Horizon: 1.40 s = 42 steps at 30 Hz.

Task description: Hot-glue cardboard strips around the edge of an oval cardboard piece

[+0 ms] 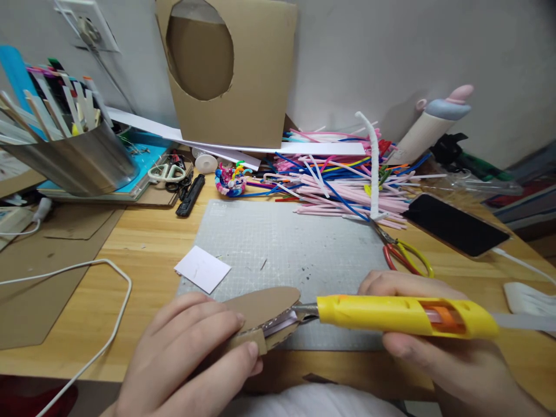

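My left hand [195, 347] is closed around a round cardboard piece [264, 307], its thumb pressing a bent strip along the edge. Two cardboard layers show with a gap between them, and something white lies inside that gap. In my right hand [434, 347] is a yellow hot glue gun [369, 315], held sideways with a glue stick out of its back end. The metal nozzle reaches the right rim of the cardboard piece; whether it touches is hard to tell. Behind them on the grey cutting mat [278, 237] lies a small white paper rectangle [203, 269].
Pipe cleaners [339, 179] are heaped behind the mat. Scissors with red and yellow handles [406, 258] and a phone [456, 225] lie at right. A metal pen holder [82, 156] stands left; a white cable [117, 324] crosses the table. Cardboard with a round hole [256, 75] leans on the wall.
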Tool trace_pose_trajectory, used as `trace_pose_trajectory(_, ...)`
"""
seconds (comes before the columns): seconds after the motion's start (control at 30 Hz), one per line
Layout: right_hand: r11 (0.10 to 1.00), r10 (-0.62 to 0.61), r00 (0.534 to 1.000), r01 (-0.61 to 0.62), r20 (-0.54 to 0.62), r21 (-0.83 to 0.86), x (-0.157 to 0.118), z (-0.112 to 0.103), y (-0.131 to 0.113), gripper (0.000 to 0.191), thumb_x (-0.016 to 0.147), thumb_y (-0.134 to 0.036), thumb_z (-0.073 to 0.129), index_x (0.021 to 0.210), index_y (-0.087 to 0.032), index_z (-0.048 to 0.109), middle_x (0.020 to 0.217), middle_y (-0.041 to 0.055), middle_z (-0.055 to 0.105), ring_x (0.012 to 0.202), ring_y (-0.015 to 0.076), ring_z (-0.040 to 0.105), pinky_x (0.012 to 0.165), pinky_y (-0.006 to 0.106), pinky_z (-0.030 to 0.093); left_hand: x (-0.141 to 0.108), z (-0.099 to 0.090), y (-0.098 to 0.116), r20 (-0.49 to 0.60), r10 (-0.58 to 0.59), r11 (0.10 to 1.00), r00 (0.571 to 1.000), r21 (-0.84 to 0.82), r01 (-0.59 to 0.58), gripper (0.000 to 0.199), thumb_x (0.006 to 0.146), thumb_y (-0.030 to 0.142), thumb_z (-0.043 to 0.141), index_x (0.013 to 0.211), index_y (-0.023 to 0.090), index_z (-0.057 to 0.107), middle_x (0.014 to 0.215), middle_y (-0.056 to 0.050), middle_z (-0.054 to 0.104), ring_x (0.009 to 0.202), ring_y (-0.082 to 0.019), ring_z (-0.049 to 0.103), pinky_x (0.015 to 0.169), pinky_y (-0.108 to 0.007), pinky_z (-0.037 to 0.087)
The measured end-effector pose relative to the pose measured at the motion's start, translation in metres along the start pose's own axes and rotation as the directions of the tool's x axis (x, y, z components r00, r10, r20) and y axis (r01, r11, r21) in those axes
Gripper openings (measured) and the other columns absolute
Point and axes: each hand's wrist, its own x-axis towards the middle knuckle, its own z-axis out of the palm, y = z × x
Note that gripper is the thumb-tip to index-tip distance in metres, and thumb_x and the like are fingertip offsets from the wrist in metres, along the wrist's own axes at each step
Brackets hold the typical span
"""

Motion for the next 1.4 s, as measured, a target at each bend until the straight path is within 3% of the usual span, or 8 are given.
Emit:
trace_pose_trajectory(0.13,0.990,-0.043,0.997,0.052,0.068,-0.133,0.001,-0.005,-0.003,0.038,0.094,-0.059,0.065,0.079,-0.024,0.061,0.068,0.0000,0.063,0.058,0.0167,0.059,0.051,0.029,0.042,0.002,-0.001,0.001,0.024,0.011,1.000,1.000,0.020,-0.012,0.015,0.091,0.004,0.067,0.101,0.014,0.071,0.110,-0.006,0.066,0.105,-0.016,0.064,0.096,-0.039,0.053)
trace_pose_trajectory(0.3,0.940,-0.150,0.989,0.142,-0.002,-0.311,0.002,-0.011,-0.018,0.032,0.091,-0.056,0.071,0.081,-0.027,0.064,0.070,0.0020,0.070,0.057,0.0185,0.066,0.047,0.029,0.043,0.004,0.000,-0.001,0.001,-0.005,1.000,1.000,0.020,0.005,0.015,0.092,0.005,0.066,0.102,0.015,0.070,0.109,-0.005,0.066,0.103,-0.015,0.064,0.094,-0.038,0.054)
trace_pose_trajectory(0.5,0.996,-0.070,0.997,0.069,0.011,0.064,-0.001,0.003,-0.022,0.037,0.089,-0.065,0.068,0.088,-0.028,0.070,0.082,0.0040,0.074,0.074,0.0230,0.071,0.059,0.029,0.054,0.017,0.003,0.001,-0.055,-0.037,0.999,0.998,0.017,0.038,0.014,0.094,0.003,0.061,0.092,0.015,0.067,0.094,-0.001,0.068,0.086,-0.011,0.065,0.080,-0.031,0.057)
trace_pose_trajectory(0.6,0.981,-0.021,1.000,0.019,0.006,0.195,-0.004,0.017,-0.014,0.041,0.081,-0.066,0.077,0.082,-0.025,0.070,0.079,0.0045,0.071,0.076,0.0236,0.067,0.057,0.029,0.049,0.025,0.004,0.003,-0.053,-0.073,0.997,0.996,0.018,0.074,0.015,0.095,0.005,0.058,0.090,0.017,0.065,0.086,0.001,0.070,0.077,-0.010,0.067,0.072,-0.029,0.057)
trace_pose_trajectory(0.7,0.957,0.059,0.998,-0.064,0.025,0.281,-0.003,0.027,-0.010,0.048,0.081,-0.071,0.072,0.077,-0.023,0.070,0.069,0.0032,0.064,0.065,0.0212,0.059,0.054,0.030,0.041,0.031,0.003,0.005,-0.059,-0.113,0.993,0.992,0.005,0.114,0.016,0.096,0.007,0.056,0.089,0.020,0.064,0.080,0.002,0.072,0.070,-0.011,0.069,0.066,-0.026,0.058)
trace_pose_trajectory(0.87,0.949,0.124,0.988,-0.145,0.091,0.281,-0.001,0.031,-0.010,0.051,0.081,-0.073,0.070,0.073,-0.023,0.067,0.066,0.0023,0.061,0.060,0.0197,0.055,0.053,0.031,0.036,0.035,-0.001,0.007,-0.046,-0.199,0.979,0.979,-0.059,0.196,0.013,0.094,0.014,0.056,0.087,0.023,0.063,0.073,0.002,0.073,0.063,-0.012,0.069,0.056,-0.023,0.058)
trace_pose_trajectory(1.0,0.953,0.113,0.989,-0.136,0.099,0.272,0.000,0.031,-0.008,0.052,0.082,-0.073,0.069,0.072,-0.022,0.064,0.066,0.0016,0.059,0.061,0.0190,0.055,0.053,0.030,0.035,0.036,-0.001,0.007,-0.041,-0.249,0.967,0.968,-0.070,0.246,0.013,0.093,0.015,0.056,0.087,0.025,0.062,0.071,0.002,0.073,0.061,-0.013,0.070,0.053,-0.023,0.058)
trace_pose_trajectory(1.4,0.933,0.145,0.982,-0.175,0.118,0.313,-0.003,0.032,-0.004,0.051,0.082,-0.070,0.071,0.070,-0.021,0.060,0.065,-0.0012,0.052,0.061,0.0165,0.048,0.054,0.029,0.032,0.028,0.000,0.006,-0.056,-0.118,0.993,0.991,0.014,0.119,0.015,0.096,0.011,0.057,0.091,0.022,0.064,0.080,0.002,0.074,0.069,-0.012,0.071,0.062,-0.026,0.060)
